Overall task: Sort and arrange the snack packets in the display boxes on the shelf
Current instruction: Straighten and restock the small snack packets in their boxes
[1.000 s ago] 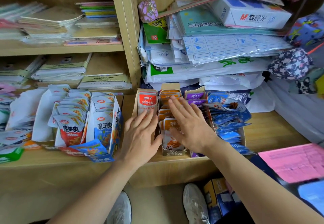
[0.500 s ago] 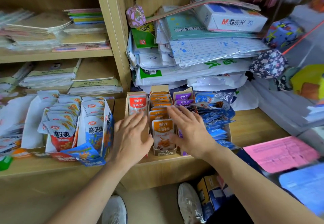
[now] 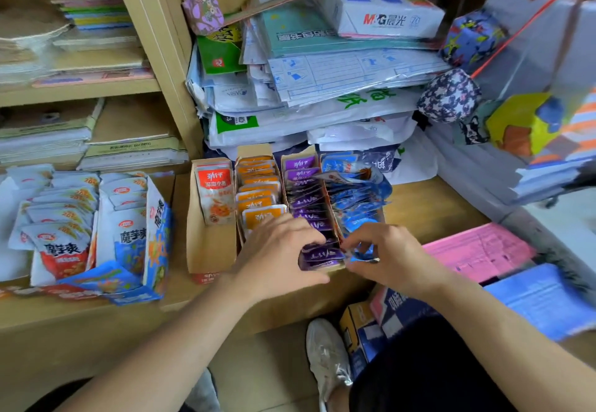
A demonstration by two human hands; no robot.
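Four narrow cardboard display boxes stand side by side on the shelf. The left box holds one red packet. Beside it run rows of orange packets, purple packets and untidy blue packets. My left hand lies over the front of the orange row, its fingertips at the front purple packet. My right hand has curled fingers that pinch the front blue packets at the purple box's right wall.
Two larger boxes of white, red and blue snack packets stand to the left. Stacks of paper and plastic bags fill the shelf behind. Pink sheets lie at the right; small boxes and a shoe are below.
Both hands have moved right and toward the front. The left left the red box for the orange and purple rows. The right went from flat on the purple row to pinching blue packets.
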